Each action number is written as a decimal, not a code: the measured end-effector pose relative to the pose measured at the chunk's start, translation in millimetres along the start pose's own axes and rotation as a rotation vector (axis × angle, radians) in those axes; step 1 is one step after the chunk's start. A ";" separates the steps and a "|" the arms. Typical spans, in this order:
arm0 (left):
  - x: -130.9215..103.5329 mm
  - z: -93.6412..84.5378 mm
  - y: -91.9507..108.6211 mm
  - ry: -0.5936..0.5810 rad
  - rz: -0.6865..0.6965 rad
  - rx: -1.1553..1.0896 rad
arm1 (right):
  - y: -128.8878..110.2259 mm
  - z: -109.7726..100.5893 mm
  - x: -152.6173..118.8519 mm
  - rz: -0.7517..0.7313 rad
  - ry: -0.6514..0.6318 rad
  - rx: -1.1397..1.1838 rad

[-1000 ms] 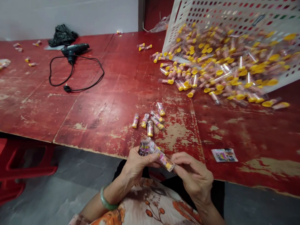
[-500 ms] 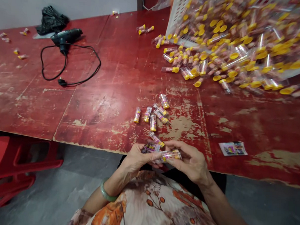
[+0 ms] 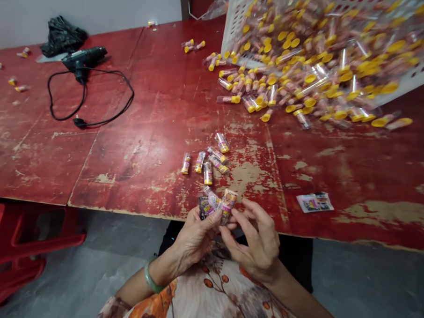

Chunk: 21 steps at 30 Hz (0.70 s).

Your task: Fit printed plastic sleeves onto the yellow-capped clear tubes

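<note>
Here, in the head view, the left hand (image 3: 194,235) pinches a bundle of small labelled tubes (image 3: 207,204) at the bench (image 3: 145,142) edge, its grip closed around them. The right hand (image 3: 259,241), fingers loosely curled, presses one more tube (image 3: 227,206) against the bundle. Likely gathering; seating it needs a regrip. Six loose tubes (image 3: 206,161) lie just beyond, with a tipped basket (image 3: 405,80) farther off; nothing blocks the hands.

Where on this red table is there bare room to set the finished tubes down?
Bare patches: between the glue gun's cord and the six labelled tubes, and right of them up to the sticker sheet. Crowded: the spilled yellow-capped tubes under the tipped white crate.
</note>
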State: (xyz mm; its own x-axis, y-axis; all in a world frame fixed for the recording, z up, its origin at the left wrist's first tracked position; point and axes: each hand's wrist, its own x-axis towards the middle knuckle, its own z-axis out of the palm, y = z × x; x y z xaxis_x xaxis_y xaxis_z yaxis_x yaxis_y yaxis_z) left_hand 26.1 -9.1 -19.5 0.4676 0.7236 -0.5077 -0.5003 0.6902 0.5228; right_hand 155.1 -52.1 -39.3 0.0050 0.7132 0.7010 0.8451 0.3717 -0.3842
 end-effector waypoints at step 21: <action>1.0 3.2 -5.4 0.009 -0.002 0.133 | 41.1 -13.0 32.2 0.930 -0.086 0.859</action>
State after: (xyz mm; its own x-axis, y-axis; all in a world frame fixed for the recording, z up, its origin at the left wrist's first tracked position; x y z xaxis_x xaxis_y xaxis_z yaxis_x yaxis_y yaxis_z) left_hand 31.7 -12.1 -20.6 0.4617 0.7222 -0.5150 -0.3981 0.6876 0.6072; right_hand 196.9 -21.6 -24.7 0.3462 0.9355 -0.0711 -0.0770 -0.0472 -0.9959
